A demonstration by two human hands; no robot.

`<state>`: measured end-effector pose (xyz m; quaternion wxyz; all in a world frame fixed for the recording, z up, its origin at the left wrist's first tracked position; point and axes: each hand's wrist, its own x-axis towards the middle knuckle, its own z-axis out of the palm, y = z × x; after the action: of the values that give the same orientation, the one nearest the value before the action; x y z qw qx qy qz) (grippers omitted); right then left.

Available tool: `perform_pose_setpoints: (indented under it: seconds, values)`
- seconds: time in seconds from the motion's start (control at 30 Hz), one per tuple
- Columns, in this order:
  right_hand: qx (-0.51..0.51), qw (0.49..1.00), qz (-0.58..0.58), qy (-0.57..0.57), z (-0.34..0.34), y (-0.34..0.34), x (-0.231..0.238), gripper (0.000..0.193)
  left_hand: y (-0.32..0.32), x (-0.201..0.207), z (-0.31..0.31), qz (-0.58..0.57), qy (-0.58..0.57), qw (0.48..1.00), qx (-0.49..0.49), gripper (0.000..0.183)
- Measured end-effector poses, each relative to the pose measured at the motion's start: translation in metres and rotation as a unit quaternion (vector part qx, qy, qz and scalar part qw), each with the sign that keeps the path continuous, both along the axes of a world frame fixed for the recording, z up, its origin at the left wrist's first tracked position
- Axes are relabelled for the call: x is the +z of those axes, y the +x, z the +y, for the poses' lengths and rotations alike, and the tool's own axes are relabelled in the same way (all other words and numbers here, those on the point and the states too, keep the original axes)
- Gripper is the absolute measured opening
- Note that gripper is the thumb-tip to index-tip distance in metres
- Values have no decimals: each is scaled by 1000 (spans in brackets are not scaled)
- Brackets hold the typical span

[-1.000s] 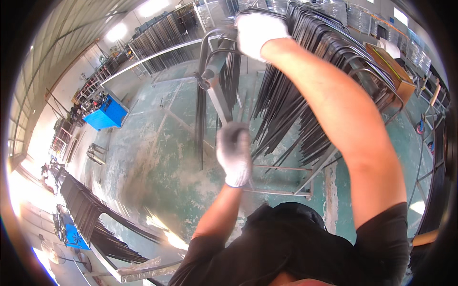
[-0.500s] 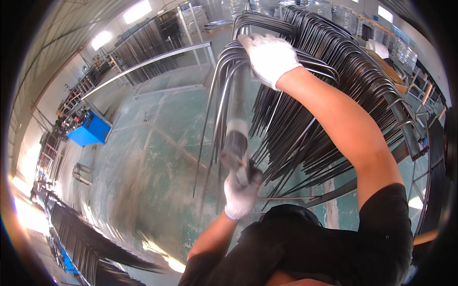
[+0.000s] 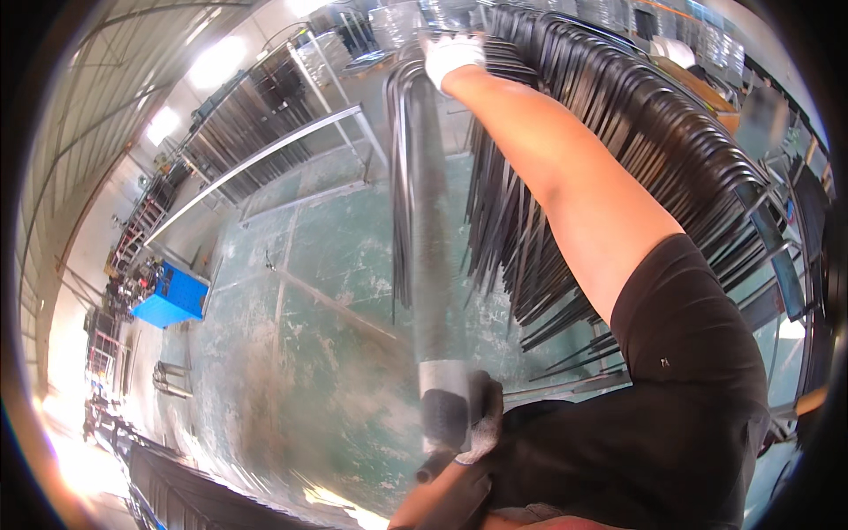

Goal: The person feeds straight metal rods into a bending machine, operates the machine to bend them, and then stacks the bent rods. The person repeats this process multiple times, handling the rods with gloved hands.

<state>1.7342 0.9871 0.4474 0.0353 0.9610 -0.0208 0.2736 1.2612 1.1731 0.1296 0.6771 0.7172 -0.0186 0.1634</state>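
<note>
A long grey metal pole (image 3: 431, 265) runs away from me, blurred by motion, its near end low in the middle. My left hand (image 3: 486, 411), in a white glove with a dark palm, is closed around that near end, partly hidden by it. Dark bent metal rods (image 3: 405, 115) hang in a bunch over the pole's far part, bends on top and legs down. At the far end my right hand (image 3: 455, 57), white-gloved with the arm stretched out, is closed over the tops of the bent rods; its fingertips are hidden.
Many more bent rods (image 3: 636, 115) hang in a dense row on a rack at the right. Left of me stand a metal frame (image 3: 265, 172), a blue cabinet (image 3: 170, 296) and a small metal stand (image 3: 172, 378). Dark stacked stock (image 3: 194, 490) lies at the lower left.
My right hand has reached farther away along the pole, and the bent rods there are bunched closer together. My left hand and the pole's near end have come down toward me.
</note>
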Motion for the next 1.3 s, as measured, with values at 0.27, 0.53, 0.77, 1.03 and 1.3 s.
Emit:
perform_pose_setpoints:
  seconds: [0.27,0.53,0.77,1.03,1.3]
  values:
    - [98,979,-114,139,7,-168,-129,91,-9,-39,-25,-32,-2,999,-17,13]
    - [256,840,375,298,-102,-502,-266,49,-36,-247,41,185,610,738,-221,28]
    - [130,836,260,466,-263,-745,-277,42,-117,-330,-11,40,747,480,-458,21]
    - [-88,849,-40,520,-418,-935,-232,34,-170,-238,-350,349,374,720,-469,22]
    - [-327,800,-164,476,-560,-1083,-253,31,-254,-246,-631,332,325,664,-586,24]
